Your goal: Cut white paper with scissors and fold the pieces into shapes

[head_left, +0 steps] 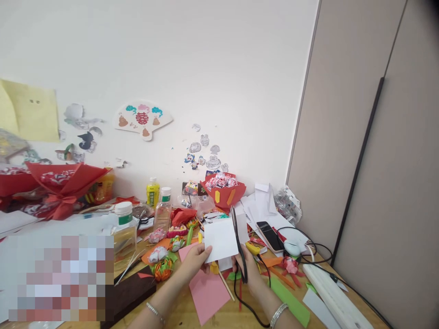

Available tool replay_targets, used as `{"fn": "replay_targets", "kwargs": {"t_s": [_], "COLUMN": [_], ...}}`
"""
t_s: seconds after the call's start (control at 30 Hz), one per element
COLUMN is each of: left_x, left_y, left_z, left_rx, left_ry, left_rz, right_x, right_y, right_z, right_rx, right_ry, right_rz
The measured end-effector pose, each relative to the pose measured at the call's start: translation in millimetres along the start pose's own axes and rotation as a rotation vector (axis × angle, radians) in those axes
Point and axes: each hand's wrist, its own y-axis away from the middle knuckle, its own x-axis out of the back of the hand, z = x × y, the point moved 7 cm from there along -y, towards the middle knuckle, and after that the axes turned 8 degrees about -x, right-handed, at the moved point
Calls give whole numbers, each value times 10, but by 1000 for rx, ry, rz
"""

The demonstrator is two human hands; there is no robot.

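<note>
My left hand [197, 258] pinches the left edge of a white sheet of paper [220, 241], thumb on top, and holds it up above the table. In my right hand [252, 269] is a pair of black-handled scissors [243, 262], fingers wrapped round the handles. Its blades point up and away from me, along the right edge of the sheet. More white paper shows just right of the blades. Whether the blades are apart or together I cannot tell. Beneath my hands lies a pink paper square [209, 294], with a thin wooden stick [226, 285] beside it.
Folded paper flowers [163, 267] and scraps crowd the wooden table. A red-wrapped bouquet [224, 192] and a clear bottle [163, 212] stand toward the wall. To the right lie a phone [270, 235], cables and a white power strip [336, 297]. A dark box [132, 294] sits left.
</note>
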Motion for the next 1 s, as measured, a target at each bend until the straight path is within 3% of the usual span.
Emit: {"fn": "replay_targets", "kwargs": {"t_s": [0.2,0.3,0.5,0.67,0.73,0.83,0.93,1.0], "left_x": [161,271,651,971,1027,978,793,622], "left_y": [-9,-4,72,165,172,118,41,1], "left_z": [92,126,263,366,381,345,306,294], "left_rx": [-85,-136,-269,-348,-363,-319,-269,-250], "left_ry": [1,5,94,172,190,226,218,169], "left_rz": [144,250,560,740,747,662,509,384], "right_x": [54,118,148,12,-58,-130,-169,-144], "right_y": [1,-43,-36,104,154,204,210,165], "right_z": [-17,8,45,-42,-62,-70,-75,-87], "right_rx": [-31,-21,9,71,108,161,203,196], "right_ry": [-154,-135,297,627,742,921,993,866], "right_rz": [-90,-40,15,-102,-164,-211,-212,-166]}}
